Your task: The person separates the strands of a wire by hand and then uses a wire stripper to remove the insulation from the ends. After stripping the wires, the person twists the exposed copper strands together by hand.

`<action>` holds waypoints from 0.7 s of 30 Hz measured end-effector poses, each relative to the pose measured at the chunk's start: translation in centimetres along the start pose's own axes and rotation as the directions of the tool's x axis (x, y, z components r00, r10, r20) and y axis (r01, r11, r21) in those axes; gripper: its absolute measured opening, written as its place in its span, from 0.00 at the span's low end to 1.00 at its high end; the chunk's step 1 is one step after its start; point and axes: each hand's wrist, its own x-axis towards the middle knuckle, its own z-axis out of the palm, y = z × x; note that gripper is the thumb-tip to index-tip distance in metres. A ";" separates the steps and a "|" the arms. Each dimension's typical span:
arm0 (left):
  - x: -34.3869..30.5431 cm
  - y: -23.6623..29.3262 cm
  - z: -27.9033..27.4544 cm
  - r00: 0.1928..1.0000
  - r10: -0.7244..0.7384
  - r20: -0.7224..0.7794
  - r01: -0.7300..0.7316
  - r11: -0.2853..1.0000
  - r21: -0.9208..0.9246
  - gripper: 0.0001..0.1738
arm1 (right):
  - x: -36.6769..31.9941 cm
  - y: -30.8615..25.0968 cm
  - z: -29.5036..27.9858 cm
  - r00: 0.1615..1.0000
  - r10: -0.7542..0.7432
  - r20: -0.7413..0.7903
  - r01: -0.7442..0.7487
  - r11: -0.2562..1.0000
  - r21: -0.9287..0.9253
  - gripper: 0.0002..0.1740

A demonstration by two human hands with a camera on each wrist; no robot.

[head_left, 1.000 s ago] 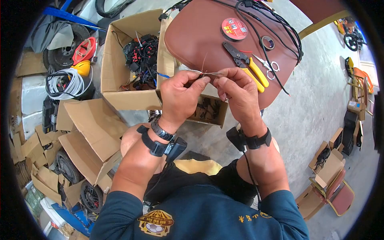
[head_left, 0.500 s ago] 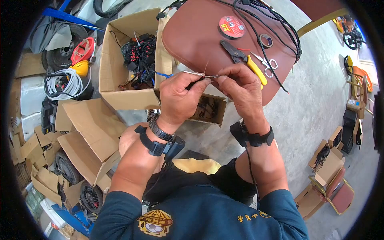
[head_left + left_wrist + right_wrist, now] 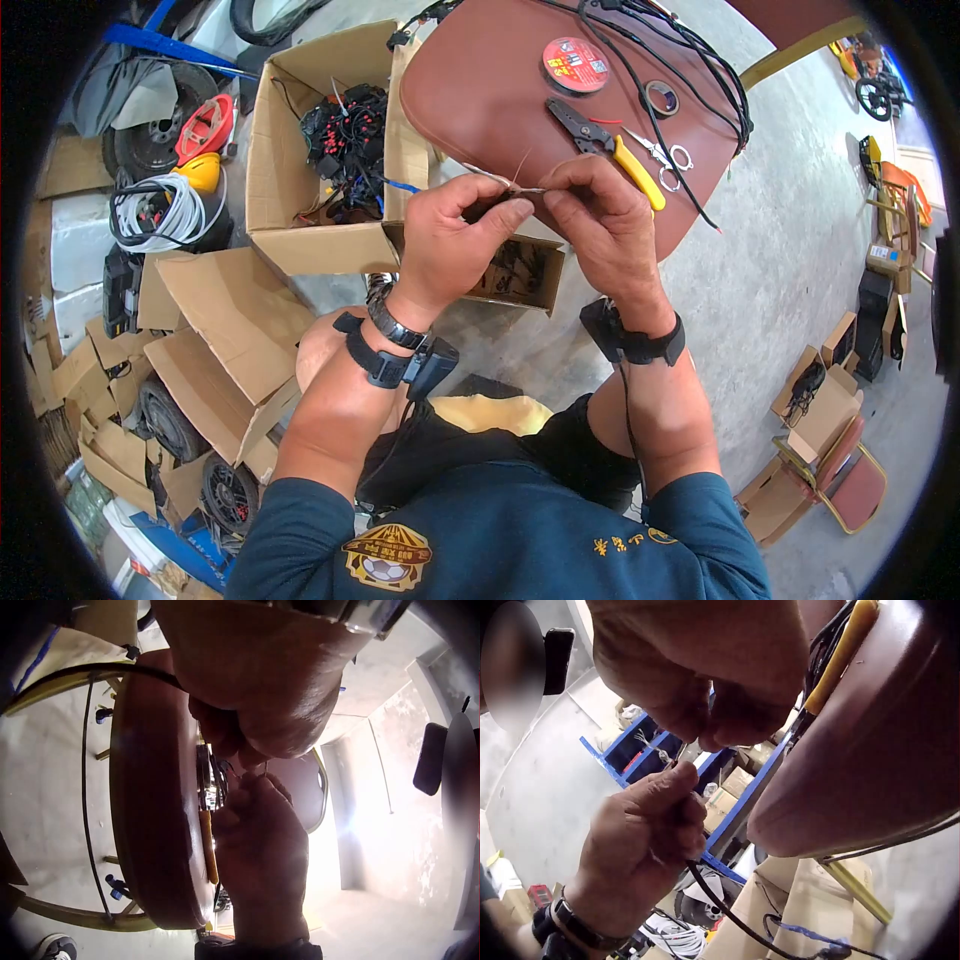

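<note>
In the head view my left hand (image 3: 450, 240) grips the end of a black cable, pinching it between thumb and index finger. The black cable (image 3: 731, 919) runs down out of that fist in the right wrist view. Thin bare wire strands (image 3: 533, 190) stretch between the two hands, and one fine copper strand (image 3: 521, 163) sticks up. My right hand (image 3: 610, 230) pinches the far end of the strands with thumb and fingers. More loose strands (image 3: 651, 745) fan out beyond the left thumb. Inside both hands the wire is hidden.
A brown padded seat (image 3: 470, 80) lies ahead, bearing yellow-handled wire strippers (image 3: 637, 172), scissors (image 3: 660, 155), a tape roll (image 3: 661, 97), a red round spool (image 3: 577, 65) and black cables (image 3: 725, 90). A cardboard box (image 3: 320, 245) of wiring stands left, a smaller box (image 3: 535, 275) below the hands.
My right hand has shifted slightly right and its fingers have closed up around the strands, which look more bunched together. It now covers one strippers handle. My left hand keeps its grip.
</note>
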 end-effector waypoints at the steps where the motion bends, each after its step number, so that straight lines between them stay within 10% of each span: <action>1: 0.0 -0.1 0.2 0.998 -0.065 0.011 0.066 0.995 -0.073 0.06 | 0.1 0.1 -0.1 1.000 -0.023 0.003 0.023 0.999 -0.022 0.06; 8: 0.5 -0.7 -0.8 0.965 -0.190 0.183 0.241 0.917 -0.318 0.09 | 0.2 -0.1 0.1 0.999 0.037 -0.025 -0.035 0.998 0.060 0.06; 14: 0.1 -0.7 -0.4 0.948 0.318 0.024 -0.318 0.943 0.093 0.07 | 0.5 -1.8 -0.7 0.958 0.283 0.037 -0.284 0.935 0.211 0.07; 21: 0.1 -0.1 -0.1 0.837 0.547 -0.001 -0.529 0.811 0.250 0.09 | 0.3 -2.2 -1.4 0.909 0.406 0.095 -0.416 0.869 0.267 0.06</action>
